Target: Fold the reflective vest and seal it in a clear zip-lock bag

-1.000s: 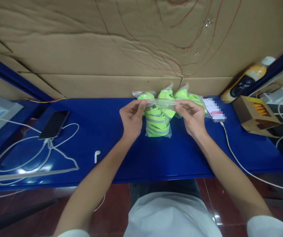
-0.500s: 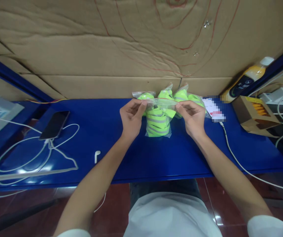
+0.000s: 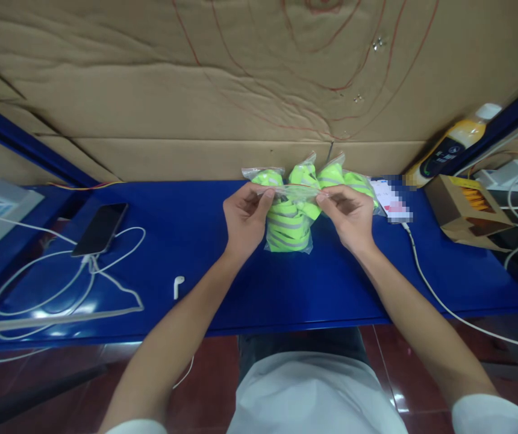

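Observation:
A clear zip-lock bag (image 3: 288,232) holds a folded neon-yellow strap with grey reflective stripes. My left hand (image 3: 249,216) pinches the left end of its top seal between thumb and fingers. At the other end of the seal, my right hand (image 3: 348,216) is closed in the same way. The bag hangs or rests upright between them, its lower part near the blue tabletop; whether it touches is unclear. Behind it stand several similar bags, among them one at the left (image 3: 267,177) and one in the middle (image 3: 304,173).
On the blue table (image 3: 259,289) lie a black phone (image 3: 100,229) with white cables and a white earbud (image 3: 177,286). To the right are a lit phone (image 3: 390,199) on a cable, an open cardboard box (image 3: 462,220) and a juice bottle (image 3: 453,147). Cardboard (image 3: 150,102) lines the back.
Both hands have come slightly closer together along the bag's top edge, and the seal between them looks slacker. The bag stays in nearly the same place.

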A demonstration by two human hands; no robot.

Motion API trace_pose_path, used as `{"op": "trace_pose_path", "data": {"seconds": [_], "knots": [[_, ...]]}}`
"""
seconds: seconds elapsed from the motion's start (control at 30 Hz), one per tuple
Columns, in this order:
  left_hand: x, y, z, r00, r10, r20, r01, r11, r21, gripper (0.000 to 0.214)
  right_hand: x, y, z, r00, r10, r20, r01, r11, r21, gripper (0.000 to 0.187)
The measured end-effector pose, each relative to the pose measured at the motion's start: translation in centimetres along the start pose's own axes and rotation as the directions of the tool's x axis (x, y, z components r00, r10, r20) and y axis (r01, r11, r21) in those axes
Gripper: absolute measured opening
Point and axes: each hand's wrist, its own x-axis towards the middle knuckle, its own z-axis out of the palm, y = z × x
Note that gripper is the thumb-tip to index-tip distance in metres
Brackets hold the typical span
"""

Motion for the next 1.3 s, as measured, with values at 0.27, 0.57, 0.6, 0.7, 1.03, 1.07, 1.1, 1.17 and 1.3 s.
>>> {"op": "trace_pose_path", "data": {"seconds": [0.27,0.57,0.6,0.7,1.03,1.07,1.1,1.17,1.3], "knots": [[0.0,0.7,0.5,0.991,-0.012,0.130,0.015,1.000,-0.024,0.024,-0.2,-0.5,0.3,0.998,-0.055,0.019,0.057,0.996,-0.076,0.024],[-0.5,0.9,0.3,0.994,-0.017,0.107,0.013,0.999,0.036,0.025,0.0,-0.4,0.5,0.987,-0.087,0.134,0.091,0.996,-0.024,0.018],[-0.6,1.0,0.4,0.994,-0.015,0.106,0.011,0.999,0.039,0.024,0.0,-0.4,0.5,0.986,-0.082,0.147,0.086,0.996,-0.022,0.017],[-0.6,1.2,0.6,0.993,-0.009,0.116,0.006,1.000,0.027,0.018,0.0,-0.4,0.5,0.988,-0.081,0.132,0.087,0.995,-0.044,0.013],[-0.3,0.6,0.4,0.987,-0.056,0.152,0.060,0.998,-0.021,0.015,0.2,-1.4,0.7,0.979,-0.083,0.185,0.105,0.988,-0.114,0.013],[-0.4,0.7,0.4,0.986,-0.060,0.155,0.064,0.998,-0.019,0.016,0.3,-1.7,0.8,0.975,-0.072,0.210,0.100,0.987,-0.123,0.014],[-0.5,0.8,0.5,0.986,-0.061,0.158,0.064,0.998,-0.015,0.017,0.5,-1.9,0.9,0.970,-0.061,0.233,0.092,0.988,-0.127,0.016],[-0.7,1.0,0.7,0.986,-0.052,0.156,0.055,0.998,-0.011,0.016,0.7,-2.2,1.3,0.964,-0.031,0.265,0.065,0.991,-0.120,0.020],[-1.0,1.3,1.0,0.990,-0.021,0.140,0.021,1.000,0.002,0.014,1.2,-2.4,1.8,0.954,0.052,0.296,-0.024,0.995,-0.099,0.029]]}}
